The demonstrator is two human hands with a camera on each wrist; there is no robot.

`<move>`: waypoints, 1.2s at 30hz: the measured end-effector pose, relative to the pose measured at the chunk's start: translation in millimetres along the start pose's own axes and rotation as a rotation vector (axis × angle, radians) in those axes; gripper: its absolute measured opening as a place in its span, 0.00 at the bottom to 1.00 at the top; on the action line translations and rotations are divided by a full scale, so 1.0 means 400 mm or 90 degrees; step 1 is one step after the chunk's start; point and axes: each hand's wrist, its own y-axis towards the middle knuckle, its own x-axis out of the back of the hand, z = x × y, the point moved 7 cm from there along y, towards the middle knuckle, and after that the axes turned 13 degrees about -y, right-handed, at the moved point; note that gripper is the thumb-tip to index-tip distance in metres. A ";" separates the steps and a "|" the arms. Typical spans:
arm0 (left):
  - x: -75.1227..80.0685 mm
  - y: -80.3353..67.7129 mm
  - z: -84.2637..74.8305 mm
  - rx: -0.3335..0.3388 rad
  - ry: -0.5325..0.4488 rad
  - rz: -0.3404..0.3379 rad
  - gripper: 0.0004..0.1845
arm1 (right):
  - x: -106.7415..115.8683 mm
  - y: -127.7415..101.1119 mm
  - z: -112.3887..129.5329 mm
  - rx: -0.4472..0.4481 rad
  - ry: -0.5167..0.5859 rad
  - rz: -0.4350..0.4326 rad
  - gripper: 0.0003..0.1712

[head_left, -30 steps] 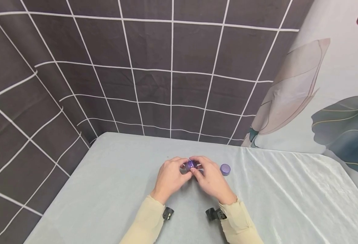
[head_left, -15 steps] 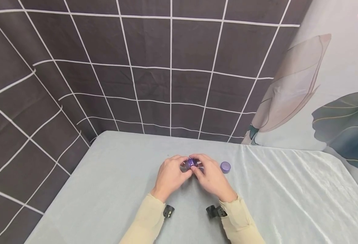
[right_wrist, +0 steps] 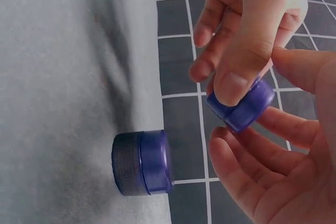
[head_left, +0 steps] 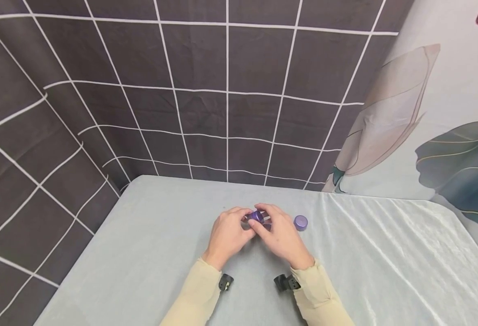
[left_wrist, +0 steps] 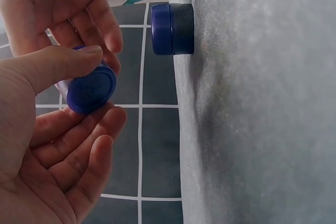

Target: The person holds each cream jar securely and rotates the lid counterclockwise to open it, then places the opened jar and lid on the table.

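A small purple round jar, in two bands, is raised off the table between both hands. My left hand pinches it; its thumb lies across the rim, with the fingers underneath. Faint lettering shows on the flat end in the left wrist view. Around the other side is my right hand, loosely spread. In the right wrist view its thumb stands a little off the jar, while its fingers are right at the lower edge.
Another jar with dark base and purple lid stands on the pale cloth-covered table, near the right hand. A further purple jar is to the right. Dark grid-patterned cloth hangs behind the table.
The right thumb has shifted left across the jar, and the right index finger has lifted away from its far side. The left hand stays in place.
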 end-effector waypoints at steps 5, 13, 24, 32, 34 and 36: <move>-0.003 0.001 0.000 0.001 -0.001 0.001 0.18 | -0.002 -0.001 -0.002 -0.016 -0.017 -0.003 0.24; -0.005 0.001 0.002 0.002 0.006 -0.003 0.17 | -0.004 0.004 -0.008 -0.042 -0.032 -0.009 0.24; -0.006 0.002 -0.001 -0.001 0.009 -0.002 0.17 | -0.005 0.004 -0.014 -0.043 -0.034 -0.017 0.19; -0.004 0.003 -0.004 -0.009 0.012 -0.005 0.16 | -0.003 0.005 -0.011 -0.041 -0.037 -0.014 0.17; -0.001 0.003 -0.005 -0.009 0.010 -0.006 0.17 | -0.003 0.005 -0.011 -0.041 -0.035 -0.012 0.17; 0.000 0.002 -0.005 -0.008 0.008 -0.005 0.17 | -0.003 0.005 -0.010 -0.040 -0.035 -0.010 0.17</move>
